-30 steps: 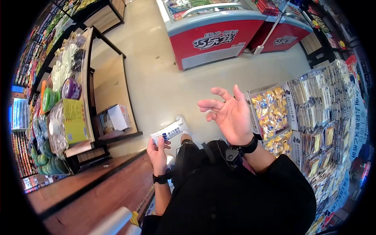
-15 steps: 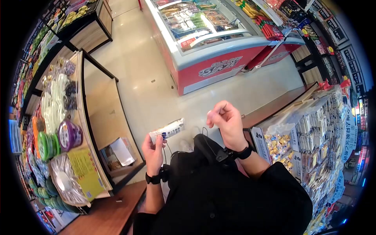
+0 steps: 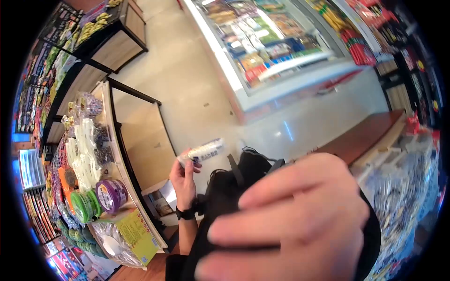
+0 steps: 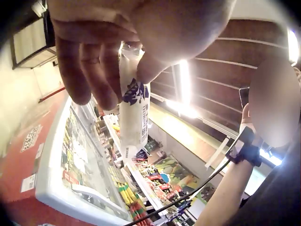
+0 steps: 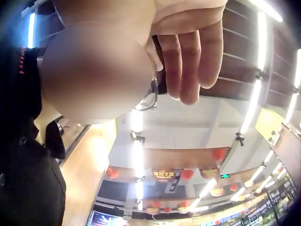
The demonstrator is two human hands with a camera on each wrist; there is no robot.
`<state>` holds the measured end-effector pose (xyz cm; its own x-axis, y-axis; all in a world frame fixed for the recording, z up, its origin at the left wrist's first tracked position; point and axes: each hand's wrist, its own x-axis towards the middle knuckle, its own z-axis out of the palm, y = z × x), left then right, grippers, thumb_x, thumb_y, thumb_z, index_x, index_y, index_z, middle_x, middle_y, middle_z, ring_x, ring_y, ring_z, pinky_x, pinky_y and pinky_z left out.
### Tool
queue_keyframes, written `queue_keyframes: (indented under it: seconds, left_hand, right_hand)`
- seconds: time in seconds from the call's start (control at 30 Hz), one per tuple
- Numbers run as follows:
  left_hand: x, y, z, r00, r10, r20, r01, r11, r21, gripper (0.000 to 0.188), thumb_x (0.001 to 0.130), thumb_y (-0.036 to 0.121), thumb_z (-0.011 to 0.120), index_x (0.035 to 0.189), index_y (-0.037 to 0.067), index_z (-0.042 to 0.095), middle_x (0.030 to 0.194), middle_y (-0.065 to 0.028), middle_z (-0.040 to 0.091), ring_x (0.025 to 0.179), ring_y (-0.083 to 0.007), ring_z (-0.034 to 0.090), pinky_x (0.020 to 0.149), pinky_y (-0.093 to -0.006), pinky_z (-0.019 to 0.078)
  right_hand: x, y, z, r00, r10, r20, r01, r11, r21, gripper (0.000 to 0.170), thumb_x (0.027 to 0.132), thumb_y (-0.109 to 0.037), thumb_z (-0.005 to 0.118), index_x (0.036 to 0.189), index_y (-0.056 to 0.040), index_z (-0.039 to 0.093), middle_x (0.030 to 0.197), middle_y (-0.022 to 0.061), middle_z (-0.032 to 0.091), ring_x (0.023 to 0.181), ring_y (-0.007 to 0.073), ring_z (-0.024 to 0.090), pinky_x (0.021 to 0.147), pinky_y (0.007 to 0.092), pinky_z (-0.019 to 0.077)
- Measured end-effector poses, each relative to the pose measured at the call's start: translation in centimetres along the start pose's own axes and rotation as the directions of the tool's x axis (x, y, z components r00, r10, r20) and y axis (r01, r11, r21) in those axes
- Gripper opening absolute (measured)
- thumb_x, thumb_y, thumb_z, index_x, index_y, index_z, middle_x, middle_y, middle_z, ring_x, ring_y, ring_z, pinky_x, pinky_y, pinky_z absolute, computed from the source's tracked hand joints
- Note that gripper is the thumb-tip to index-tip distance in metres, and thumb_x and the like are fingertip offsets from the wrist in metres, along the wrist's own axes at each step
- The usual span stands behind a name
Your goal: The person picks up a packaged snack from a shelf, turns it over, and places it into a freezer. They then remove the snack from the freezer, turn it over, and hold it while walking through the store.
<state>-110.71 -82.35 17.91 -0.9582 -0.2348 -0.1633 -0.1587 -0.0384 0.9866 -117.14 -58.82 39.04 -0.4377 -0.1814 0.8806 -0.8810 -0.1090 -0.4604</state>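
A white wrapped packet with dark blue print [image 3: 206, 151] is pinched between the thumb and fingers of my left hand [image 3: 183, 180], low in the middle of the head view. The left wrist view shows the packet [image 4: 135, 108] hanging lengthwise from the left hand [image 4: 113, 52]. My right hand [image 3: 295, 220] is raised close to the head camera, large and blurred, its fingers apart and pointing left, holding nothing visible. In the right wrist view the fingers of the right hand [image 5: 190, 56] extend near the person's head.
A glass-topped freezer [image 3: 281, 70] stands ahead. At left, a shelf unit [image 3: 117, 154] bears green and purple tubs and bagged goods. Racks of packaged goods [image 3: 398, 182] stand at right, beside a reddish-brown ledge [image 3: 377, 133]. Pale floor [image 3: 183, 70] runs between the left shelves and the freezer.
My right hand has risen from beside the right rack towards the head camera, and its fingers have spread. The left hand still pinches the packet. The head view has shifted, showing more of the freezer's top.
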Motion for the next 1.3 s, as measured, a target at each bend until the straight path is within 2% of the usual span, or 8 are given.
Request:
queue_keyframes:
  seconds: [0.1, 0.17, 0.37, 0.5, 0.73, 0.97, 1.2, 1.3]
  left_hand:
    - [4.1, 2.4, 0.1, 1.000, -0.015, -0.016, 0.015, 1.000, 0.017, 0.033, 0.099, 0.016, 0.058, 0.125, -0.005, 0.059, 0.097, -0.0074, 0.067, 0.076, -0.0110, 0.062, 0.066, -0.0240, 0.0500]
    - [6.4, 1.8, -0.5, 0.999, -0.013, -0.046, 0.011, 0.999, -0.049, 0.033, 0.100, 0.016, 0.056, 0.125, -0.006, 0.058, 0.096, -0.0082, 0.067, 0.075, -0.0117, 0.063, 0.066, -0.0245, 0.0505]
    - [14.5, 2.1, -1.8, 0.991, -0.134, 0.004, 0.129, 0.947, -0.293, 0.028, 0.103, 0.020, 0.049, 0.112, -0.004, 0.061, 0.090, -0.0092, 0.067, 0.073, -0.0142, 0.063, 0.065, -0.0274, 0.0519]
    - [21.1, 2.5, -4.0, 0.984, -0.151, 0.096, 0.173, 0.938, -0.299, 0.029, 0.104, 0.022, 0.048, 0.111, -0.003, 0.061, 0.094, -0.0091, 0.067, 0.076, -0.0150, 0.063, 0.064, -0.0285, 0.0510]
    - [34.1, 2.5, -10.2, 0.972, -0.034, 0.232, 0.063, 0.991, -0.120, 0.025, 0.102, 0.021, 0.053, 0.107, -0.001, 0.063, 0.090, -0.0069, 0.067, 0.076, -0.0131, 0.063, 0.063, -0.0265, 0.0494]
    - [44.3, 2.6, -12.3, 0.911, -0.134, 0.390, 0.097, 0.989, 0.114, 0.023, 0.098, 0.020, 0.060, 0.104, -0.002, 0.066, 0.084, -0.0024, 0.066, 0.073, -0.0073, 0.058, 0.064, -0.0221, 0.0457]
    - [50.7, 1.4, -4.8, 0.836, -0.219, 0.502, 0.157, 0.974, 0.163, 0.025, 0.093, 0.017, 0.067, 0.110, -0.001, 0.064, 0.088, -0.0053, 0.069, 0.073, -0.0094, 0.062, 0.060, -0.0210, 0.0466]
    - [52.9, 1.3, 0.5, 0.812, -0.190, 0.552, 0.083, 0.973, 0.213, 0.027, 0.093, 0.017, 0.067, 0.112, -0.002, 0.063, 0.089, -0.0066, 0.069, 0.073, -0.0103, 0.064, 0.060, -0.0211, 0.0465]
  right_hand:
    - [0.0, 8.0, 0.4, 0.988, 0.134, 0.075, -0.130, 0.990, -0.055, 0.020, 0.078, -0.004, 0.067, 0.098, -0.0019, 0.070, 0.086, 0.0118, 0.068, 0.068, 0.0252, 0.065, 0.057, 0.0340, 0.0529]
    - [-3.1, 14.2, 2.1, 0.940, 0.312, 0.141, -0.269, 0.928, -0.259, 0.029, 0.082, -0.007, 0.069, 0.109, 0.0021, 0.066, 0.095, 0.0161, 0.067, 0.077, 0.0289, 0.066, 0.063, 0.0325, 0.0529]
    - [-7.7, 24.4, 6.4, 0.531, 0.815, 0.231, -0.818, 0.564, -0.113, 0.047, 0.095, -0.023, 0.062, 0.135, 0.0009, 0.050, 0.110, 0.0130, 0.065, 0.092, 0.0162, 0.064, 0.075, 0.0277, 0.0513]
    - [-7.7, 29.4, 9.3, 0.379, 0.880, 0.286, -0.920, 0.392, 0.015, 0.041, 0.097, -0.019, 0.060, 0.131, 0.0028, 0.052, 0.106, 0.0101, 0.066, 0.089, 0.0119, 0.064, 0.075, 0.0252, 0.0503]
    - [-4.4, 37.8, 15.8, 0.325, 0.939, 0.116, -0.939, 0.335, -0.080, 0.023, 0.096, -0.019, 0.063, 0.100, 0.0034, 0.065, 0.083, 0.0046, 0.068, 0.074, 0.0089, 0.063, 0.068, 0.0258, 0.0512]
    - [-3.2, 41.4, 17.9, 0.288, 0.955, -0.072, -0.957, 0.289, -0.004, 0.023, 0.093, -0.023, 0.065, 0.095, 0.0002, 0.068, 0.072, 0.0049, 0.067, 0.065, 0.0092, 0.060, 0.061, 0.0265, 0.0471]
    - [-3.8, 42.4, 14.8, 0.188, 0.906, -0.379, -0.981, 0.190, -0.033, 0.022, 0.095, -0.021, 0.064, 0.101, 0.0007, 0.066, 0.078, 0.0048, 0.068, 0.072, 0.0089, 0.061, 0.065, 0.0256, 0.0493]
    - [-6.8, 45.1, 13.7, 0.185, 0.705, -0.684, -0.907, 0.391, 0.157, 0.023, 0.096, -0.017, 0.062, 0.108, 0.0020, 0.063, 0.080, 0.0059, 0.069, 0.073, 0.0120, 0.064, 0.069, 0.0268, 0.0522]
